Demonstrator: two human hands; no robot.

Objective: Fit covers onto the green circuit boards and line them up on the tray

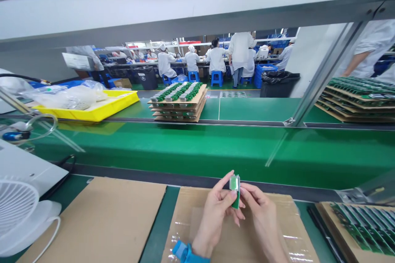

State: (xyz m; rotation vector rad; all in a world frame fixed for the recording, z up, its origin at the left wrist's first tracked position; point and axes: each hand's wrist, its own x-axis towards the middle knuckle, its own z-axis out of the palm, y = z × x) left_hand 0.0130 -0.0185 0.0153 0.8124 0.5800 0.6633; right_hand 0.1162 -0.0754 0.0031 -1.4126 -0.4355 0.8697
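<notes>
A small green circuit board [235, 189] with a clear or silvery part on its upper end is held upright between both hands. My left hand [216, 209], with a blue band [187, 251] at the wrist, pinches it from the left, index finger up along the top. From the other side, the thumb and fingers of my right hand [257, 205] grip its right edge. Below the hands lies a taped cardboard sheet [182, 222]. Rows of similar boards [364, 224] rest on cardboard at the right.
A bare cardboard sheet [114, 209] and a white fan [18, 213] are at left. Beyond the green belt [185, 144], a shelf carries a yellow tray [114, 109], stacked board layers [179, 104] and another stack [358, 100]. A metal post [327, 65] rises right. People in white work behind.
</notes>
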